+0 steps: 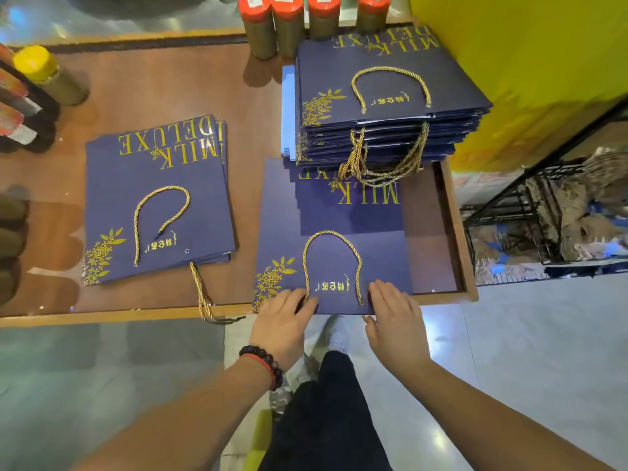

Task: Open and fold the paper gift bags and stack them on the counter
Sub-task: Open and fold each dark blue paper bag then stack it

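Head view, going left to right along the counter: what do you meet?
Yellow-capped bottle → small stack of flat navy bags → left hand → navy bag being pressed → right hand → black wire rack.

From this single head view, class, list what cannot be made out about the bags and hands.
- Head view: the tall stack covers the far half of the flat bag, hiding its lettering.
- Left hand and right hand cover the bag's near edge.
- Bag count in the left pile: edges too thin.
- Red-capped bottles: cut off by the top edge.
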